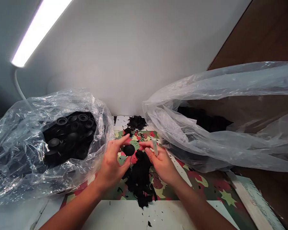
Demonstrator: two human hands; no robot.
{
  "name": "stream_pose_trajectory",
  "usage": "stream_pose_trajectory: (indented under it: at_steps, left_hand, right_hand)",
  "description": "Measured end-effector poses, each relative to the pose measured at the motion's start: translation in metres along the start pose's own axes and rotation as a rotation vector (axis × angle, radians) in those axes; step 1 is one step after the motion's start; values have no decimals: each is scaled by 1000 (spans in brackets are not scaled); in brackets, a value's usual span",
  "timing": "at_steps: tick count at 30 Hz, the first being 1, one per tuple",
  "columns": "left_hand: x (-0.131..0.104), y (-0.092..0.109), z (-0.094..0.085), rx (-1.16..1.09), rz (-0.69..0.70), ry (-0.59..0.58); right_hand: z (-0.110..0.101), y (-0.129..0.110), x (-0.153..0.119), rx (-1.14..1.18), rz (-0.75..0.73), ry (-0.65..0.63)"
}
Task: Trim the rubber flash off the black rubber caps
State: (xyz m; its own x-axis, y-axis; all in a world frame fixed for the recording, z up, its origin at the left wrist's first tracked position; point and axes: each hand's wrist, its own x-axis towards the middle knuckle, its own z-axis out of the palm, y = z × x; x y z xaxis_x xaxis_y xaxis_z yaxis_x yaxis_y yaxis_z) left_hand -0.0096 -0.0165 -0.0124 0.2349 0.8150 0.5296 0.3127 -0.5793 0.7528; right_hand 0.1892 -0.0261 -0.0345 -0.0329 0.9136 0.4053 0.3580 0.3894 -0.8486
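Note:
My left hand (112, 159) is closed on a small round black rubber cap (129, 150), with the thumb below it and the fingers above and beside it. Close to its right, my right hand (159, 159) has thumb and fingers pinched together; what they grip, if anything, is too small to make out. A pale strip (155, 146) stands at the fingers of that hand; whether it is wrapped on a finger or held, I cannot tell. Beneath both hands lies a heap of thin black rubber scraps (140, 179) on a patterned red, green and yellow sheet (158, 191).
At the left, a clear plastic bag (69, 95) stands open with many round black rubber parts (72, 137) inside. A larger plastic bag (194, 137) at the right holds black pieces (204, 119). More scraps (136, 122) lie near the wall. A lit lamp (40, 32) hangs upper left.

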Motion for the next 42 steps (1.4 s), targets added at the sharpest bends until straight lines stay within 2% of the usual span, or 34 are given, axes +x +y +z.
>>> stream_pose_trajectory:
  at_steps: [2, 4, 5, 7, 9, 12, 14, 16, 22, 28, 30, 32, 33, 35, 36, 37, 39, 40, 42]
  left_hand:
    - [4, 4, -6, 101, 74, -23]
    - [11, 11, -19, 164, 93, 45]
    - [15, 14, -28, 181, 71, 118]
    - [24, 23, -49, 152, -25, 275]
    - [32, 31, -69, -51, -188, 372]
    - [39, 43, -87, -654, -551, 377]
    - [36, 49, -87, -989, -732, 350]
    - [29, 51, -80, -1136, -774, 325]
    - [3, 46, -59, -1112, -587, 133]
    - [-10, 43, -46, -1010, -529, 56]
    - [-12, 42, -46, -903, -506, 38]
    - [-6, 39, -56, -611, -427, 54]
    - [0, 37, -66, -383, -362, 87]
    - [18, 32, -92, 231, -211, 172]
    - [29, 30, -107, 517, -194, 183]
    - [40, 27, -121, 763, -233, 141]
    - [60, 23, -144, 1140, -366, -24]
    - [67, 22, -152, 1269, -391, -82]
    - [77, 22, -161, 1347, -383, -147]
  right_hand:
    - [-1, -4, -5, 162, 98, -164]
    - [-4, -7, -9, 229, 189, -278]
    - [-7, -7, -9, 209, 209, -216]
    - [-10, -5, -7, 124, 135, -76]
    - [-12, 0, -2, 52, 65, 33]
    - [-13, 7, 3, 2, 74, 82]
    - [-14, 9, 4, -31, 90, 75]
    - [-14, 9, 4, -61, 86, 54]
    - [-10, 8, 3, -84, 74, 15]
    - [-9, 13, 5, -79, 92, 20]
    - [-9, 13, 5, -71, 95, 14]
    - [-9, 13, 5, -71, 95, 10]
    - [-9, 14, 5, -75, 93, 11]
    - [-10, 15, 6, -92, 83, 15]
    - [-10, 16, 7, -110, 79, 16]
    - [-11, 17, 8, -133, 77, 15]
    - [-13, 19, 10, -183, 79, 6]
    - [-13, 20, 11, -206, 79, 1]
    - [-13, 21, 13, -238, 76, -16]
